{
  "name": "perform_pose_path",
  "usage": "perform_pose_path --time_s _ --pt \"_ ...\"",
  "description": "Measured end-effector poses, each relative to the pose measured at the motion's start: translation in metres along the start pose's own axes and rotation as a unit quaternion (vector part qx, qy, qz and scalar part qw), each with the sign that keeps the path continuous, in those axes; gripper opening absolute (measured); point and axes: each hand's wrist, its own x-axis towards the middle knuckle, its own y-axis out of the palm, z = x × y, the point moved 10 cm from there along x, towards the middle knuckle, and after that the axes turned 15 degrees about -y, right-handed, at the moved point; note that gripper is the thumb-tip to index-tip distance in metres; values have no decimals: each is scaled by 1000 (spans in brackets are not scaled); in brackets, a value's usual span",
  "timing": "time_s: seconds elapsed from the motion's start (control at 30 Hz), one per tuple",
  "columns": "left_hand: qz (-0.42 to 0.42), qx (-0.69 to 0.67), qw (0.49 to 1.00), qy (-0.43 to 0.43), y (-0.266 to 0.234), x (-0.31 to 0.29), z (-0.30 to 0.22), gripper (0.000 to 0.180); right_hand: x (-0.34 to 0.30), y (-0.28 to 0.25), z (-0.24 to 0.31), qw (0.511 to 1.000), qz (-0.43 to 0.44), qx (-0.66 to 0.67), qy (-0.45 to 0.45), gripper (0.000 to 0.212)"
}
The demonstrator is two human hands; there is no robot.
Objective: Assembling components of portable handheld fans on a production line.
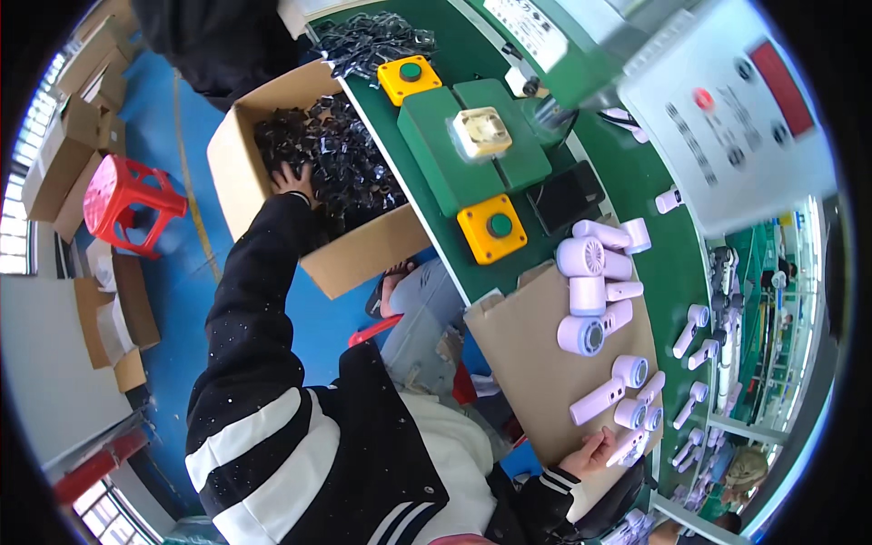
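Note:
My left hand (295,183) reaches into a cardboard box (363,251) on the left. Its fingers are spread over a heap of small glossy black parts (341,163), too small to make out singly. My right hand (592,452) is at the near end of a cardboard sheet (513,350) on the bench. Its fingers are loosely bent with nothing visible between them, beside the handle of a lilac handheld fan (625,447). Several more lilac fans lie farther up the sheet, among them one fan (599,400) with a round head.
A green press fixture (431,150) stands between two yellow button boxes (491,229). Beyond it, a white control box (727,118) overhangs the green bench. More black parts (377,44) lie at the far end. A red stool (134,204) stands on the blue floor.

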Motion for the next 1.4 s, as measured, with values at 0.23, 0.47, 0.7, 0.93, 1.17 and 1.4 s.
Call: perform_pose_path --time_s 0.23,0.47,0.7,0.93,1.17,1.4 --pt "65 104 991 44 -40 78 -16 126 -2 -1 -17 989 -3 -150 -11 18" --pt "174 135 970 106 -35 97 -29 129 2 -2 -16 974 33 -222 -15 20" --pt "167 140 948 233 -8 108 -48 126 0 -2 -12 967 28 -252 -1 22" --pt "143 84 945 282 -33 84 -79 105 2 -7 -19 965 35 -261 -8 24" --pt "117 38 927 354 -8 94 -74 102 0 -9 -18 964 11 -266 -2 25" --pt "133 90 942 294 -31 63 -91 107 0 -8 -15 965 6 -263 -6 25"
